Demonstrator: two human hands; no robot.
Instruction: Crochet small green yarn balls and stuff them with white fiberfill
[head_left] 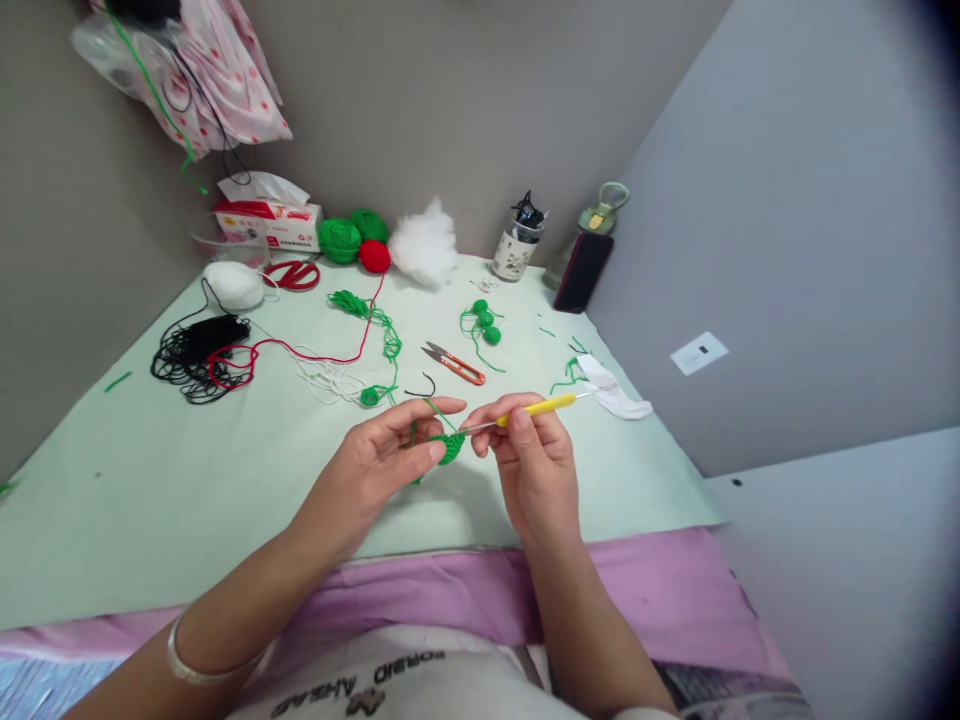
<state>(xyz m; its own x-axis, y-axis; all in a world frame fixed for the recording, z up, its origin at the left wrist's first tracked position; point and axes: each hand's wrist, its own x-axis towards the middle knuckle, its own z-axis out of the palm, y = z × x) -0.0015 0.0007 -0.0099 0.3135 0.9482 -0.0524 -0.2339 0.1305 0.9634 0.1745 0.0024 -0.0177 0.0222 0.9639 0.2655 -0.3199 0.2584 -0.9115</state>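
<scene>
Green crochet piece point(453, 449) held at the front of a pale table point(637, 480)

The small, ridged piece sits between the two hands, over the front part of the table. The left hand point(375, 455) pinches it between thumb and fingers, with a taut green strand rising to the lifted index finger. The right hand point(538, 460) grips the yellow handle of a crochet hook point(555, 405), whose thin metal shaft reaches the edge of the stitches.

Along the back, a cardboard tissue box point(289, 229) has a soft white sheet standing out of its slot. Just beside it is a clear plastic container point(251, 252); its contents cannot be made out. A printed cylindrical cup point(511, 257) holds black items and slim sticks. Near it stands a green bottle point(598, 218) with a looped handle, partly hidden by a flat, dark phone point(584, 273).

Tightly wound, round green yarn balls point(340, 241) touch a smaller red ball point(374, 256), next to a fluffy, shapeless heap of white stuffing point(426, 245). On the left, black yarn point(201, 343) lies in loose, stringy loops. Three knobbly green balls point(485, 320) lie in a row behind orange-handled metal snips point(456, 364).
</scene>
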